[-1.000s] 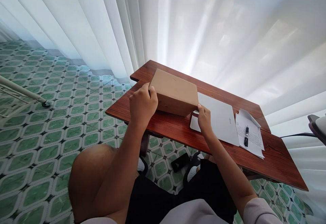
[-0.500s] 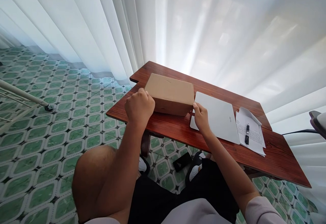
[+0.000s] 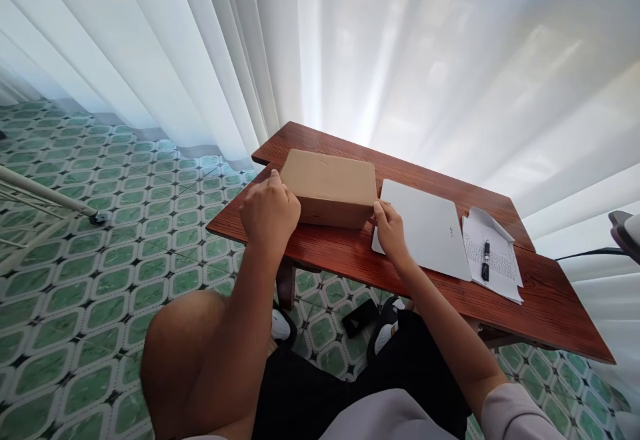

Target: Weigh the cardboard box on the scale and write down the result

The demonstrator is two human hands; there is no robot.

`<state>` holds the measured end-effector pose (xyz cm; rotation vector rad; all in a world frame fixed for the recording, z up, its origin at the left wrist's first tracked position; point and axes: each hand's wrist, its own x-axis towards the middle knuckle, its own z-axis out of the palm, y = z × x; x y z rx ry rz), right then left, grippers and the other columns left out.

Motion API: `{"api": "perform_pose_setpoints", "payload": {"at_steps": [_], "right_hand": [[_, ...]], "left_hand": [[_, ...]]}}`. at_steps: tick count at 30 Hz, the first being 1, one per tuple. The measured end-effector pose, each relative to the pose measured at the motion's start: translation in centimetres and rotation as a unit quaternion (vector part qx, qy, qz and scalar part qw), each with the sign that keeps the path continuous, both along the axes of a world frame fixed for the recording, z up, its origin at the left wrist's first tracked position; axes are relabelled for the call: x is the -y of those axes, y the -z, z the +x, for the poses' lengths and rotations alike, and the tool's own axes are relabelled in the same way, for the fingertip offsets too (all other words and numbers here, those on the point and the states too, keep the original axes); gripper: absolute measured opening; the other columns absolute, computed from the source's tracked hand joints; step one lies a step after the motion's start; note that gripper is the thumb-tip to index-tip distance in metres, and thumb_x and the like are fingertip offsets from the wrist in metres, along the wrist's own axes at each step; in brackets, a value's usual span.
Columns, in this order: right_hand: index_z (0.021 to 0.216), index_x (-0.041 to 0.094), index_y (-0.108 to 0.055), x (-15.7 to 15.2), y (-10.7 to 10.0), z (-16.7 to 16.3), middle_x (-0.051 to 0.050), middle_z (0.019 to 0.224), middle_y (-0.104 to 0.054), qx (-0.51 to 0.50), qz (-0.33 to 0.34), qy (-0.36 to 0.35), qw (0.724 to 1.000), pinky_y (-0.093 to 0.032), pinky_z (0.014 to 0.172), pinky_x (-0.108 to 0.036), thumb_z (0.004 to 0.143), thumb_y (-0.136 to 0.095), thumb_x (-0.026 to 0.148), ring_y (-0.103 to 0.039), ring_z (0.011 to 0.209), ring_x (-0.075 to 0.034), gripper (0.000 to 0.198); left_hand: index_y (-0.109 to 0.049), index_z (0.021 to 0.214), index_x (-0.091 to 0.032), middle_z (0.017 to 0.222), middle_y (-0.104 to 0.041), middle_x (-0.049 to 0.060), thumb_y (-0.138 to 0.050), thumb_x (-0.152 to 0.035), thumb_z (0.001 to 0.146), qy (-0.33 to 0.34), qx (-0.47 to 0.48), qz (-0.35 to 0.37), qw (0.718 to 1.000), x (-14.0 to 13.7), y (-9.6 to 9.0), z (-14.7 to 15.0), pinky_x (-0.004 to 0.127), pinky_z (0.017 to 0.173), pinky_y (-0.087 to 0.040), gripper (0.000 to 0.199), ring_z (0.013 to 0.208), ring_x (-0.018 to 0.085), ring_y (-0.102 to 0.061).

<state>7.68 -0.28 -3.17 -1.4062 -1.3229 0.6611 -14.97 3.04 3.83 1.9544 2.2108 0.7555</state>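
A closed brown cardboard box (image 3: 330, 180) lies on the left part of the dark red wooden table (image 3: 550, 300). My left hand (image 3: 271, 210) is curled against its left end, with the fingertips hidden on the far side of the fist. At the opposite end, my right hand (image 3: 390, 227) grips the lower right front corner, thumb and fingers pressed together. Just right of the box, and partly behind my right hand, is a flat silver laptop (image 3: 430, 230) with its lid down.
Written paper sheets (image 3: 493, 263) lie beyond the laptop with a black pen (image 3: 486, 261) on them. A dark flat object (image 3: 360, 318) rests on the tiled floor between my feet. White curtains (image 3: 380, 53) hang behind the table, and a white metal frame (image 3: 45, 190) stands at left.
The box's far edge appears slightly lower, and both hands have shifted a little left with the box. The whole view has also moved slightly. Laptop, papers and pen keep their places.
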Motion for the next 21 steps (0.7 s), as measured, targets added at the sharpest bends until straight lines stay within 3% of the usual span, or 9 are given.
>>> {"api": "perform_pose_setpoints", "payload": {"at_steps": [3,7,10,14,17,21], "right_hand": [[0.129,0.025,-0.07,0.2,-0.2,0.2,-0.01,0.136,-0.066,0.021,0.011,-0.012,1.0,-0.052,0.106,-0.044,0.1,-0.043,0.05,-0.062,0.123,-0.025,0.047],[0.135,0.024,-0.066,1.4,-0.5,0.8,-0.011,0.138,-0.063,0.044,0.038,0.006,0.998,-0.048,0.11,-0.043,0.101,-0.043,0.046,-0.059,0.128,-0.025,0.046],[0.13,0.024,-0.066,3.1,-0.5,1.8,-0.011,0.128,-0.065,0.041,0.049,0.036,0.997,-0.053,0.096,-0.038,0.102,-0.041,0.043,-0.061,0.119,-0.022,0.042],[0.112,0.023,-0.067,6.0,-0.2,3.7,-0.004,0.09,-0.064,0.014,0.053,0.066,0.996,-0.05,0.077,-0.032,0.102,-0.043,0.042,-0.06,0.084,-0.018,0.032],[0.103,0.023,-0.063,7.9,0.2,5.2,0.003,0.07,-0.053,-0.025,0.058,0.068,0.996,-0.044,0.065,-0.03,0.103,-0.043,0.042,-0.05,0.065,-0.015,0.027],[0.093,0.023,-0.061,10.0,0.8,7.3,0.004,0.063,-0.048,-0.037,0.052,0.098,0.993,-0.039,0.059,-0.029,0.104,-0.041,0.044,-0.045,0.058,-0.014,0.031]], "left_hand": [[-0.053,0.147,-0.004,0.14,-0.06,0.02,-0.035,-0.024,0.097,0.043,0.016,0.131,0.99,0.7,0.0,1.2,0.05,0.108,-0.041,0.057,0.134,0.037,-0.046],[-0.062,0.139,-0.014,0.127,-0.065,0.014,-0.043,-0.026,0.097,0.104,0.001,0.214,0.971,2.6,-0.5,3.6,0.049,0.098,-0.041,0.048,0.12,0.036,-0.05],[-0.066,0.132,-0.016,0.111,-0.069,0.012,-0.046,-0.024,0.097,0.194,-0.015,0.244,0.95,4.2,-0.3,5.8,0.045,0.088,-0.041,0.041,0.105,0.031,-0.054],[-0.067,0.124,-0.016,0.091,-0.069,0.009,-0.045,-0.02,0.097,0.315,-0.041,0.282,0.905,5.9,1.0,8.6,0.04,0.076,-0.04,0.035,0.088,0.025,-0.055],[-0.067,0.12,-0.015,0.09,-0.069,0.007,-0.048,-0.017,0.095,0.384,-0.056,0.291,0.874,6.9,2.5,10.6,0.039,0.075,-0.04,0.031,0.088,0.024,-0.054],[-0.066,0.117,-0.014,0.09,-0.067,0.006,-0.051,-0.014,0.094,0.45,-0.068,0.28,0.845,7.9,4.2,12.9,0.038,0.073,-0.041,0.027,0.088,0.023,-0.054]]}}
